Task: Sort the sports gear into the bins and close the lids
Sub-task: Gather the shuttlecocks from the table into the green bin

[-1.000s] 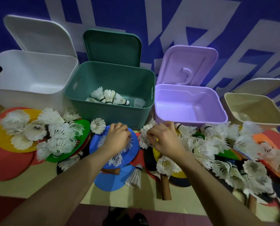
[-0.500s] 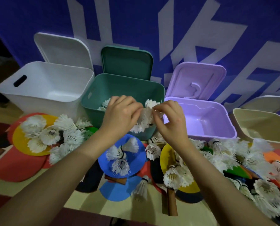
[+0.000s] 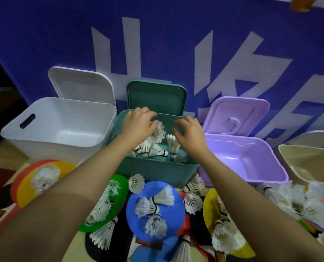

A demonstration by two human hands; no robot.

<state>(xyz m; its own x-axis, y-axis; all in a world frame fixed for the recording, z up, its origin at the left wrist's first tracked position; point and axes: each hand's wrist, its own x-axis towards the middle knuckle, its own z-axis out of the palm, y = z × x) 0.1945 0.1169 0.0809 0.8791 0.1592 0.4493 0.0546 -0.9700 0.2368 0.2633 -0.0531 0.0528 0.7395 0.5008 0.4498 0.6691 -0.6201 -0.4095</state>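
Observation:
Both hands hover over the open green bin [image 3: 153,172], whose lid [image 3: 156,97] stands up behind it. My left hand [image 3: 138,125] has its fingers spread downward, and a white shuttlecock [image 3: 158,131] hangs loose just under the fingertips. My right hand [image 3: 190,134] is spread too, with another shuttlecock [image 3: 172,145] dropping below it. Several shuttlecocks [image 3: 156,151] lie on the green bin's floor. Many more are scattered over coloured paddles on the table, including a blue paddle [image 3: 133,220].
An open white bin [image 3: 15,137] stands to the left, with an open purple bin [image 3: 251,178] and a beige bin [image 3: 308,179] to the right. A yellow paddle [image 3: 25,193], a green paddle [image 3: 120,183] and another yellow paddle [image 3: 208,205] lie under shuttlecocks. A blue banner hangs behind.
Both hands picked shuttlecocks off the table, carried them up and forward over the green bin, and opened; the shuttlecocks are now falling into it.

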